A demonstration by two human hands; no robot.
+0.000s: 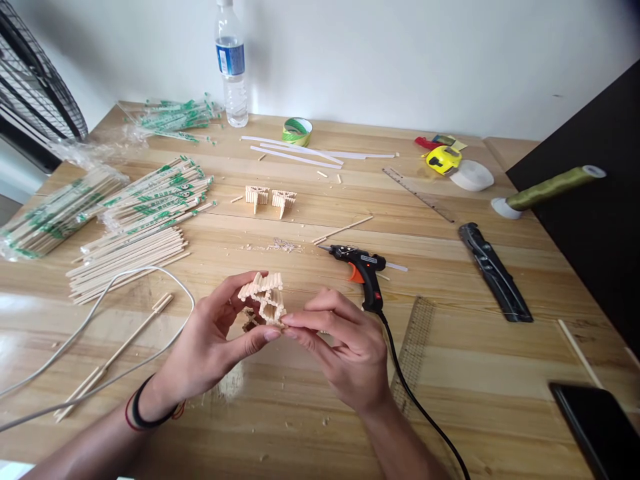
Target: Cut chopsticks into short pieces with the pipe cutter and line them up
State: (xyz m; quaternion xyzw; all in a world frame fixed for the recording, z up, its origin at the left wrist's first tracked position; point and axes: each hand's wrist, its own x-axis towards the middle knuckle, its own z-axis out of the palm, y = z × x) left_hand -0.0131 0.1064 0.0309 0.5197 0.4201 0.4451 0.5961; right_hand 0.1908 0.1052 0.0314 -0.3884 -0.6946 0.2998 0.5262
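Head view: left hand (210, 340) grips the stick model (271, 288), right hand (353, 353) pinching its lower corner above the desk (480, 380)!

A craft workspace. On the desk (480, 400), wooden sticks (133, 263) lie left of the hot-glue gun (369, 265), a tape measure (443, 160) beyond it.

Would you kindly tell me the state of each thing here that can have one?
Stick structure, held between left hand and right hand
Glue gun, on its side, indicator apparently lit
Phone, lying flat, dark
Water bottle, upright
Fan, whether running unclear
Stick packs, plastic-wrapped
Loose sticks, unwrapped
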